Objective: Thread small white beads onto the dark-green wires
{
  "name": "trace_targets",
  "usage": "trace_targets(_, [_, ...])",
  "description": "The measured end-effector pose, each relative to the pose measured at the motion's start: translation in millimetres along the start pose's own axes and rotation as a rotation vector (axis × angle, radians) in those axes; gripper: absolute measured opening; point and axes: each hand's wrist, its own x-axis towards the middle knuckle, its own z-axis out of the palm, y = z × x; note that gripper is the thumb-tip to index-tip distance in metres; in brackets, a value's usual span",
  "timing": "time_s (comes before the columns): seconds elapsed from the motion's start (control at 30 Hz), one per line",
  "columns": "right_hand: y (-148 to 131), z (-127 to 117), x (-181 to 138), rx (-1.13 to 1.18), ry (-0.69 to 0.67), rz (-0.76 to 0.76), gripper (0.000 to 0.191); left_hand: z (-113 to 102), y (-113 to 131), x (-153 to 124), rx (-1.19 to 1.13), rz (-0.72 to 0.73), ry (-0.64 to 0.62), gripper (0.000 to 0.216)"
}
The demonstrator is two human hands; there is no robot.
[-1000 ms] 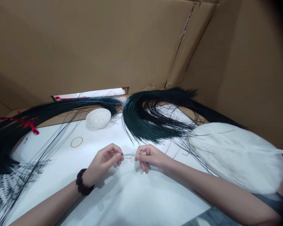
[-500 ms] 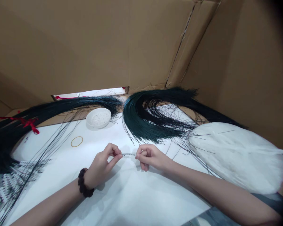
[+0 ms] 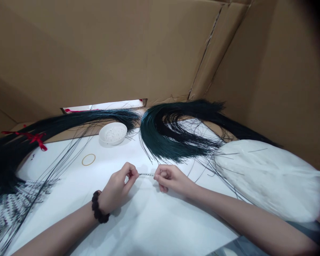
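Note:
Between my two hands a short, thin black-and-white strand [image 3: 146, 174] is stretched level, just over the white tabletop. Thumb and forefinger of my left hand [image 3: 122, 183] pinch its left end; a dark beaded bracelet [image 3: 99, 208] circles that wrist. At the strand's right end, my right hand [image 3: 172, 179] pinches with thumb and forefinger, the other fingers curled in. Whether the white spots are beads or a twist is too small to tell. Beyond my hands stands a white bowl [image 3: 102, 140] with small white bits in it.
Bundles of dark thin cords lie behind, one curved [image 3: 160, 144], one tied with red ribbon [image 3: 34, 137]. Black-and-white strands [image 3: 5, 213] fan out at lower left. A yellow rubber band [image 3: 88, 160] and a white plastic bag [image 3: 269, 177] lie around. Cardboard walls [image 3: 109, 53] enclose the back and right.
The view has shifted slightly, so the surroundings sit a little further right. Both hands keep their pinch on the strand, with little movement.

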Motion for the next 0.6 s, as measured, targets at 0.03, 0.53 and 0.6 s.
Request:
trace_targets(0.03, [0.3, 0.4, -0.1, -0.017, 0.007, 0.002, 0.020, 0.6, 0.5, 0.0, 0.016, 0.003, -0.002, 0.006])
trace_targets(0.53, [-5.2, 4.5, 1.9, -0.370, -0.001, -0.015, 0.023, 11.1, 2.6, 1.7, 0.334, 0.144, -0.272, 0.019])
trace_targets(0.6, [-5.7, 9.7, 1.9, -0.379, -0.024, -0.010, 0.025, 14.6, 7.3, -0.6, 0.384, 0.157, -0.309, 0.017])
